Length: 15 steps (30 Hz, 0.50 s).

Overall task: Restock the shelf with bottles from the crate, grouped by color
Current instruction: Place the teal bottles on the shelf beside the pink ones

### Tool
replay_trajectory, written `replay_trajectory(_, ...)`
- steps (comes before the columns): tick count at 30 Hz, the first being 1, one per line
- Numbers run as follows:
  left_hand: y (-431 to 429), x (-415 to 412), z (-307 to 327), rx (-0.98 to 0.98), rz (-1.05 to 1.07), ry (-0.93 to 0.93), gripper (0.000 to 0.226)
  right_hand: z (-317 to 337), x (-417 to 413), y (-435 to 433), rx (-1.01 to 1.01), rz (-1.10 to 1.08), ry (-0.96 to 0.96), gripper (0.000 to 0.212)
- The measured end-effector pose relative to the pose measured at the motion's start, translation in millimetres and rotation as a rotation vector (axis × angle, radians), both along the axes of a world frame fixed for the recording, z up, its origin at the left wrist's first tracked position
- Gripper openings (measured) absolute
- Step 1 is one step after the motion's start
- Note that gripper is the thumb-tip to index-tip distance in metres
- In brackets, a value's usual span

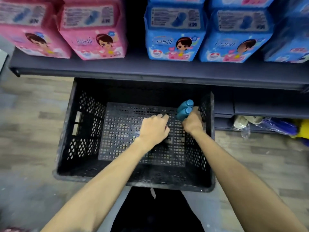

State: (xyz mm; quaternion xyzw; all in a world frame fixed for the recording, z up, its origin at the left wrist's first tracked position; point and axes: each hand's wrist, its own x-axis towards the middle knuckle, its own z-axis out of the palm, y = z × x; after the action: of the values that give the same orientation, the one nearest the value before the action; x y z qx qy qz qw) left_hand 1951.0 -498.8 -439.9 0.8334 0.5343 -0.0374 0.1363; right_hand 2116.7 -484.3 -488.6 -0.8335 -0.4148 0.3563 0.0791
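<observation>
A black perforated plastic crate (70, 131) stands on the floor below the dark shelf (150, 69). Two blue bottles (184, 108) with blue caps stand side by side at the crate's far right. My right hand (192, 122) grips them from the near side, fingers curled round their bodies. My left hand (155, 128) hovers inside the crate just left of the bottles, fingers loosely curled and holding nothing. I see no other bottles on the crate's mesh floor.
Pink packs (93, 30) on the left and blue packs (175, 32) on the right fill the shelf above. Low down on the right, a bottom shelf holds mixed items (267, 124). Grey wood-pattern floor surrounds the crate.
</observation>
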Motion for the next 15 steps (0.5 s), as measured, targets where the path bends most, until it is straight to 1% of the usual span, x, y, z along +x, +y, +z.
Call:
replay_trajectory(2, 0.3, 0.8, -9.7, -0.006, 0.013, -0.003, 0.033, -12.0, -1.6, 5.8, 0.032, -0.06, -0.009, 0.052)
replay_trajectory(4, -0.2, 1.3, -18.1, -0.007, 0.027, -0.006, 0.037, -25.1, -3.7, 9.2, 0.059, -0.08, -0.018, 0.056)
replay_trajectory(9, -0.1, 2.8, -31.7, -0.021, 0.024, -0.026, 0.035, -47.8, -1.0, 14.7, 0.09, -0.18, 0.002, 0.055)
replay_trajectory(11, 1.7, 3.0, -37.2, -0.038, 0.025, -0.032, 0.033, -54.2, 0.1, 13.6, 0.093, -0.156, 0.002, 0.05)
replay_trajectory(13, 3.0, 2.7, -41.6, -0.065, 0.032, -0.027, 0.032, -61.2, 0.8, 9.9, 0.088, -0.126, 0.002, 0.038)
replay_trajectory(15, 2.4, 2.1, -44.5, -0.08, 0.039, -0.023, 0.03, -67.5, 0.1, 7.5, 0.101, -0.122, 0.024, 0.033)
